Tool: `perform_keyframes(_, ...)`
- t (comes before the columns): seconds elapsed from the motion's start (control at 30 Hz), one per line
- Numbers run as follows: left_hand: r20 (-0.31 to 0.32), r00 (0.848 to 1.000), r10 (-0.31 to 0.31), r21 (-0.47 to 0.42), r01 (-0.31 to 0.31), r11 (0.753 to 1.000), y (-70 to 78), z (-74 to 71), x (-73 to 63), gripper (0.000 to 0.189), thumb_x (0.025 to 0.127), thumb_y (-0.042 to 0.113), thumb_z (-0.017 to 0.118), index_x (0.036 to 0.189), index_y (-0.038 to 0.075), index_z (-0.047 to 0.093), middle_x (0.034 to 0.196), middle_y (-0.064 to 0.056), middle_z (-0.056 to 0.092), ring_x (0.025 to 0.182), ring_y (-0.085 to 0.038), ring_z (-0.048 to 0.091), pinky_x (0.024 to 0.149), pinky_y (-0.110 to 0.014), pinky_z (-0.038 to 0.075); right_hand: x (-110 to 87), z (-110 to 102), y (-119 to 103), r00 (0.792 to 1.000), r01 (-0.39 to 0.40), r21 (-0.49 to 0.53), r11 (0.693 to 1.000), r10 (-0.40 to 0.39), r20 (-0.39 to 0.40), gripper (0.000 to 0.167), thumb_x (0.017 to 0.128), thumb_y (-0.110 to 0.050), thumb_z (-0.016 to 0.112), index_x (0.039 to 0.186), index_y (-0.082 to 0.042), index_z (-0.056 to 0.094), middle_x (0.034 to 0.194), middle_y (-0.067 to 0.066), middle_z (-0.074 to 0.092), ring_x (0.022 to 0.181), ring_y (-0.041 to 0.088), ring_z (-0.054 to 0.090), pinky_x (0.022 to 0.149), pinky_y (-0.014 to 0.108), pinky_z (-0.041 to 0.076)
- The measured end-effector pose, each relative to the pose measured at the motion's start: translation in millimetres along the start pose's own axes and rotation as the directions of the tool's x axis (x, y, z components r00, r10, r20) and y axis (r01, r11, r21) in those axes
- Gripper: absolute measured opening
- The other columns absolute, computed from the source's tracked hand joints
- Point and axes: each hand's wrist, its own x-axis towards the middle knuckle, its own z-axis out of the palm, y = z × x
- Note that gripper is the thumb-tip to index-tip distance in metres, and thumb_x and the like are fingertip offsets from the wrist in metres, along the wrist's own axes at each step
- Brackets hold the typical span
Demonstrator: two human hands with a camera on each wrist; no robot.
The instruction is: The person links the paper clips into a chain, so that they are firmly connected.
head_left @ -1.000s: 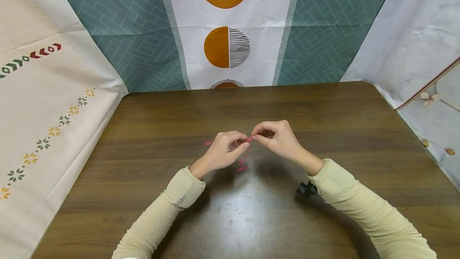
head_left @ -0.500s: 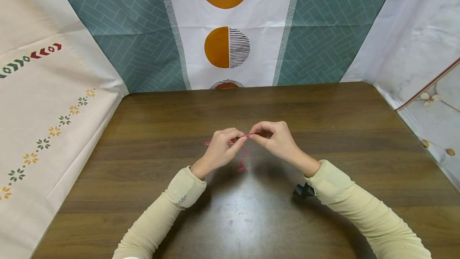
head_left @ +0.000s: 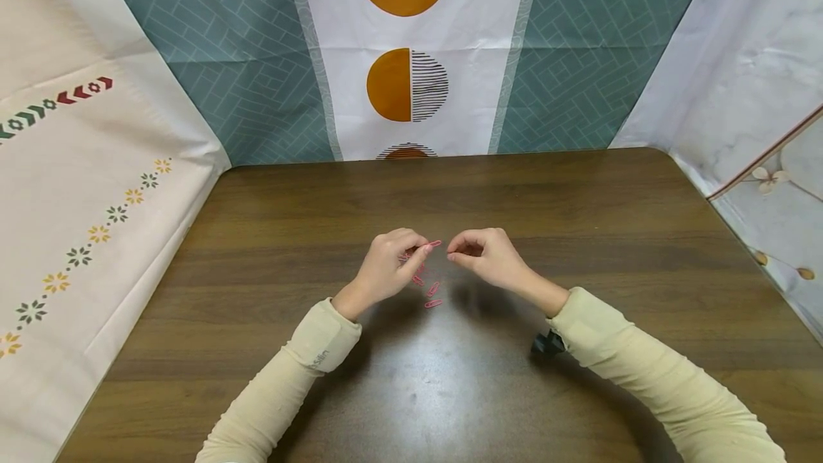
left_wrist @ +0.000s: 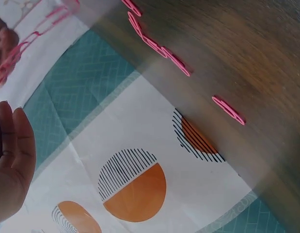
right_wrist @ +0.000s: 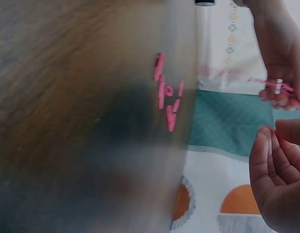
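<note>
My left hand (head_left: pixel 388 263) pinches a pink paper clip (head_left: pixel 435 243) above the table, one end pointing towards my right hand (head_left: pixel 489 257). From the left hand, linked pink paper clips (left_wrist: pixel 36 34) trail down in the left wrist view, partly blurred. The right hand is just right of the clip, apart from it, its thumb and fingers loosely bent with nothing visible between them. Below the hands, a loose paper clip (head_left: pixel 434 289) lies near another paper clip (head_left: pixel 434 304). The left hand partly hides more clips in the head view.
Several pink paper clips (right_wrist: pixel 161 91) lie close together on the brown wooden table (head_left: pixel 411 413). A dark device (head_left: pixel 548 343) sits under the right cuff. Patterned cloths (head_left: pixel 257 91) hang behind and beside the table.
Both hands pinched the clip end together earlier. The right hand's fingers have come off it and a gap has opened. The left hand has moved slightly left with the clips.
</note>
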Motion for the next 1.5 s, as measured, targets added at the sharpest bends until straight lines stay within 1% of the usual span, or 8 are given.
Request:
perform_keyframes(0.1, 0.001, 1.0, 0.0, -0.007, 0.0, 1.0, -0.5, -3.0, -1.3, 0.01, 0.082, -0.002, 0.059, 0.073, 0.0, 0.062, 0.063, -0.001, 0.055, 0.06, -0.011, 0.053, 0.056, -0.023, 0.047, 3.2, 4, 6, 0.998, -0.017, -0.028, 0.999, 0.018, 0.058, 0.006, 0.078, -0.002, 0.068, 0.083, 0.0, 0.067, 0.072, 0.001, 0.064, 0.062, 0.011, 0.056, 0.056, 0.024, 0.045)
perform_keyframes(0.23, -0.004, 1.0, 0.001, -0.014, -0.001, 1.0, -0.6, -7.8, -2.3, 0.009, 0.082, -0.003, 0.06, 0.074, 0.0, 0.062, 0.065, -0.003, 0.058, 0.061, -0.012, 0.055, 0.056, -0.025, 0.049, 9.5, 9, 14, 0.988, -0.029, -0.058, 0.998, 0.037, 0.148, 0.012, 0.076, -0.002, 0.07, 0.087, 0.003, 0.067, 0.073, 0.001, 0.063, 0.063, 0.01, 0.056, 0.057, 0.024, 0.046)
perform_keyframes(0.43, -0.009, 1.0, 0.005, -0.033, -0.005, 0.999, 0.7, -13.9, -0.6, 0.007, 0.081, -0.003, 0.061, 0.074, -0.001, 0.063, 0.068, -0.004, 0.06, 0.063, -0.014, 0.058, 0.059, -0.023, 0.049, 16.5, 17, 29, 0.951, -0.045, -0.08, 0.996, 0.067, 0.302, 0.017, 0.074, -0.003, 0.072, 0.09, 0.0, 0.066, 0.075, 0.001, 0.059, 0.064, 0.01, 0.053, 0.059, 0.024, 0.044)
perform_keyframes(0.6, -0.017, 0.999, 0.027, -0.063, -0.028, 0.998, 0.8, -17.2, 1.5, 0.007, 0.08, -0.005, 0.062, 0.075, -0.001, 0.063, 0.068, -0.005, 0.061, 0.062, -0.014, 0.057, 0.058, -0.025, 0.048, 17.9, 22, 37, 0.925, -0.04, -0.111, 0.993, 0.079, 0.373, 0.02, 0.072, -0.004, 0.074, 0.091, -0.003, 0.068, 0.081, 0.005, 0.058, 0.065, 0.009, 0.051, 0.06, 0.024, 0.044)
perform_keyframes(0.7, -0.017, 0.999, 0.035, -0.06, -0.036, 0.998, 0.1, -18.5, 2.0, 0.008, 0.08, -0.006, 0.062, 0.075, 0.0, 0.063, 0.068, -0.004, 0.061, 0.062, -0.014, 0.056, 0.056, -0.026, 0.047, 18.5, 25, 39, 0.918, -0.018, -0.133, 0.991, 0.069, 0.391, 0.02, 0.071, -0.006, 0.076, 0.09, -0.004, 0.07, 0.082, 0.005, 0.058, 0.065, 0.008, 0.05, 0.059, 0.022, 0.044)
perform_keyframes(0.93, 0.014, 0.999, 0.035, -0.036, -0.034, 0.999, -1.7, -23.1, 1.7, 0.007, 0.081, -0.003, 0.062, 0.074, -0.001, 0.063, 0.068, -0.004, 0.06, 0.061, -0.012, 0.054, 0.056, -0.023, 0.046, 19.9, 30, 37, 0.919, 0.089, -0.208, 0.974, 0.0, 0.394, 0.017, 0.068, -0.006, 0.077, 0.084, -0.006, 0.073, 0.075, 0.0, 0.058, 0.064, 0.008, 0.047, 0.058, 0.02, 0.041)
perform_keyframes(1.2, 0.056, 0.998, 0.041, 0.014, -0.041, 0.999, -3.5, -27.0, 1.3, 0.006, 0.08, -0.002, 0.063, 0.075, 0.001, 0.064, 0.067, -0.001, 0.059, 0.059, -0.01, 0.049, 0.054, -0.023, 0.042, 21.9, 34, 40, 0.922, 0.123, -0.262, 0.957, -0.013, 0.386, 0.009, 0.068, -0.007, 0.078, 0.074, -0.009, 0.072, 0.072, -0.003, 0.058, 0.066, 0.007, 0.049, 0.059, 0.021, 0.041)
perform_keyframes(1.5, 0.092, 0.995, 0.036, -0.004, -0.036, 0.999, -3.3, -28.6, 3.5, 0.007, 0.081, 0.0, 0.063, 0.075, 0.001, 0.064, 0.068, -0.001, 0.06, 0.059, -0.01, 0.049, 0.054, -0.026, 0.043, 20.8, 38, 37, 0.912, 0.159, -0.346, 0.925, -0.003, 0.411, 0.013, 0.071, -0.006, 0.074, 0.068, -0.011, 0.063, 0.07, -0.005, 0.054, 0.066, 0.007, 0.048, 0.061, 0.02, 0.04)
